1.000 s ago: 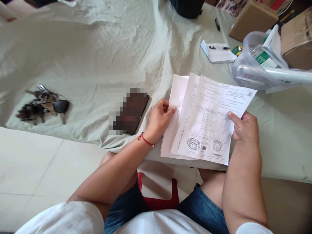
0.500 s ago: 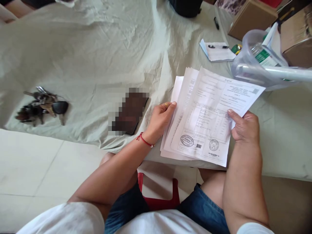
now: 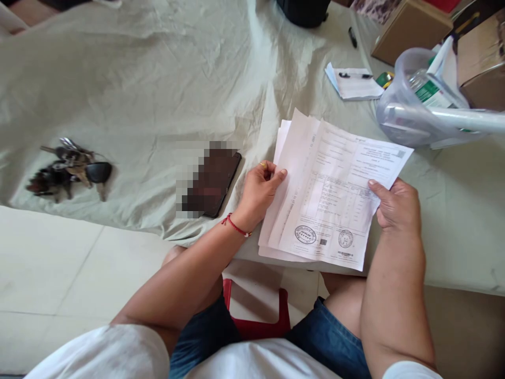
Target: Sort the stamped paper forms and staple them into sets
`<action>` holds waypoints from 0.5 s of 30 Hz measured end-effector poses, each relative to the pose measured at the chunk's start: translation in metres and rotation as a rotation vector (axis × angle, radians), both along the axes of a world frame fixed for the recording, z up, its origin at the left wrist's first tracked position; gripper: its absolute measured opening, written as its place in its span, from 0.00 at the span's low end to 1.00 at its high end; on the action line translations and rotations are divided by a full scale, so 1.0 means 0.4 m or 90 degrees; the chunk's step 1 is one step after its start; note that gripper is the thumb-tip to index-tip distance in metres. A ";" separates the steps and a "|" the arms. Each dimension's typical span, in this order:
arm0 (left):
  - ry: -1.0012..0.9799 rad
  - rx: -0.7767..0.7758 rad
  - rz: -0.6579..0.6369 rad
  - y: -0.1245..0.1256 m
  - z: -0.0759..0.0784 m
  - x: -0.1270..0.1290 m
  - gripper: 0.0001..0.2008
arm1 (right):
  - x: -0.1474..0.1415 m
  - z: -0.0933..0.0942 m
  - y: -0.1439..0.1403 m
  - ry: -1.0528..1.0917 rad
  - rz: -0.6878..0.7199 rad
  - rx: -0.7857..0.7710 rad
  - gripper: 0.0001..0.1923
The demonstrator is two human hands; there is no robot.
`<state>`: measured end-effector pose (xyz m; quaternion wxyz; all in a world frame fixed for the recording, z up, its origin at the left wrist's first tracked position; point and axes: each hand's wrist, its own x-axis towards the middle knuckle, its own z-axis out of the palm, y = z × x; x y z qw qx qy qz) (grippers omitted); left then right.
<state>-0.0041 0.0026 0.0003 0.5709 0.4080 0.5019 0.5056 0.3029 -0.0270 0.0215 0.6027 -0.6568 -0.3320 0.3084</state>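
Note:
Several printed paper sheets (image 3: 335,195) lie fanned in a loose stack at the table's front edge, the top one bearing two round stamps near its lower side. My right hand (image 3: 396,205) grips the sheets at their right edge, thumb on top and fingers hidden beneath. At the left edge my left hand (image 3: 262,189) pinches the papers between thumb and fingers; how many sheets it holds I cannot tell. Just left of that hand rests a dark smartphone (image 3: 215,181), partly blurred out by pixelation.
A bunch of keys (image 3: 73,168) lies at the left on the cloth-covered table (image 3: 158,89). Toward the right stand a clear plastic container (image 3: 398,116) with a bottle and papers, a notepad (image 3: 357,89) with a pen, and cardboard boxes (image 3: 412,29). A red stool (image 3: 260,329) shows below.
The top sheet's right side has drawn slightly left and bowed upward. My left fingers have curled a little more at the papers' left edge, where the sheets have shifted.

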 end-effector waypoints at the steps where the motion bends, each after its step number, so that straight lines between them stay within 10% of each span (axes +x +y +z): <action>1: -0.012 0.007 0.004 0.001 -0.001 0.000 0.13 | 0.003 0.001 0.001 -0.007 -0.015 0.009 0.20; 9: -0.018 0.025 0.026 -0.008 -0.007 0.001 0.25 | 0.021 0.029 0.005 -0.012 -0.110 0.122 0.21; 15: 0.038 0.032 -0.023 -0.010 -0.002 0.000 0.06 | -0.009 0.027 -0.005 -0.011 -0.021 0.085 0.19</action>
